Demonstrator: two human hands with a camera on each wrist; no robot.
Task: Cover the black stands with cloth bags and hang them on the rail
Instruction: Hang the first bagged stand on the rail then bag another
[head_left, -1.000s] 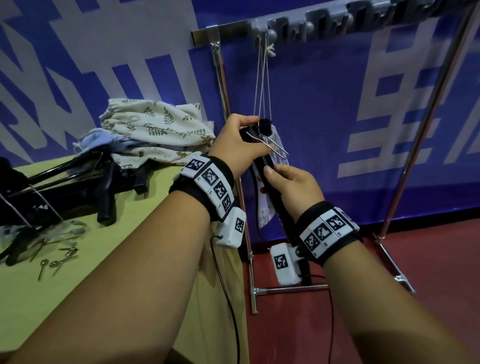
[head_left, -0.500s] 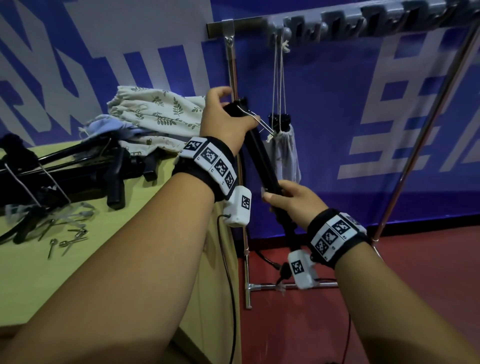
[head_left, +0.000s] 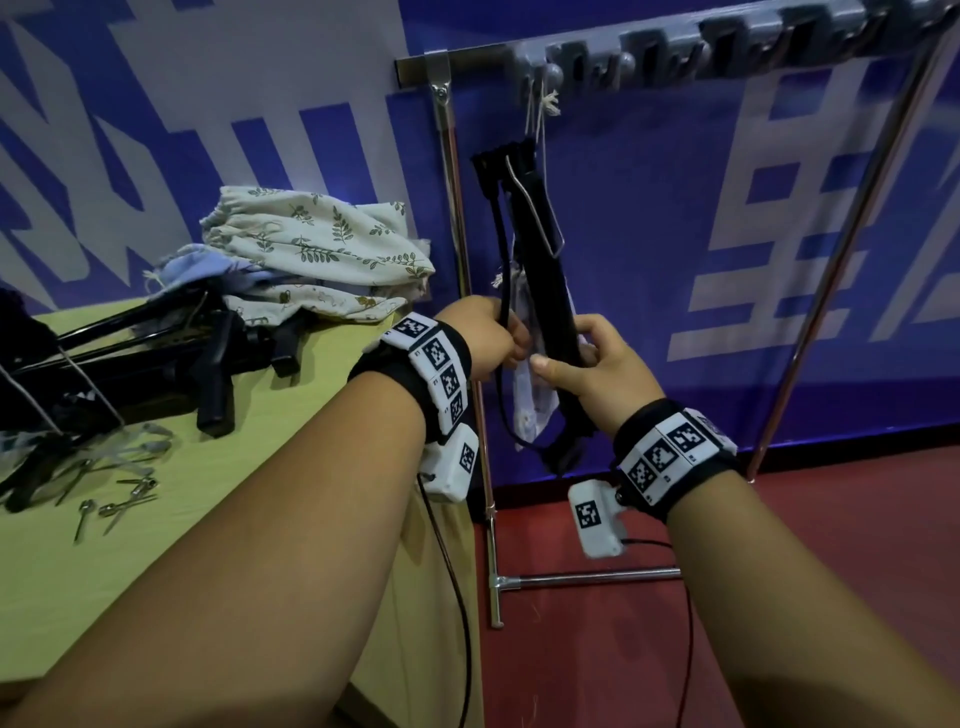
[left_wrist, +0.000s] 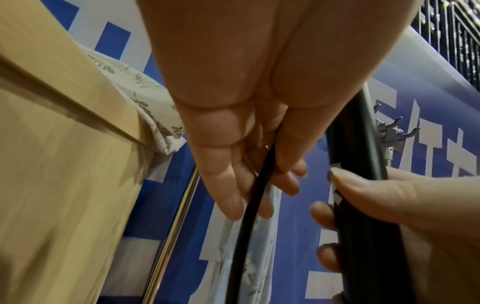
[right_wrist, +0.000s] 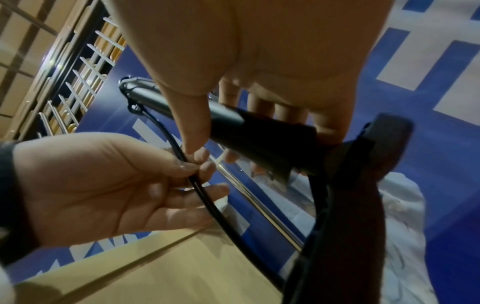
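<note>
A black stand (head_left: 545, 270) stands almost upright in front of the rail (head_left: 467, 58). My right hand (head_left: 561, 358) grips its tube at mid-height, thumb toward me; the right wrist view shows the fingers wrapped round the black stand (right_wrist: 259, 133). My left hand (head_left: 511, 345) pinches the stand's thin black cord (head_left: 501, 270) between thumb and fingers, as the left wrist view shows at the cord (left_wrist: 249, 205). A pale cloth bag (head_left: 530, 410) hangs by strings from a grey hook (head_left: 550, 73) just behind the stand.
On the yellow-green table (head_left: 156, 545) at left lie more black stands (head_left: 156, 358), a pile of leaf-print cloth bags (head_left: 322, 249) and several small metal pieces (head_left: 114, 499). The rail's left post (head_left: 462, 312) and foot bar (head_left: 587, 574) stand on the red floor.
My left hand has left the stand's top and dropped to its cord at mid-height. The stand has swung more upright, close beside the hanging bag. My right hand keeps its grip.
</note>
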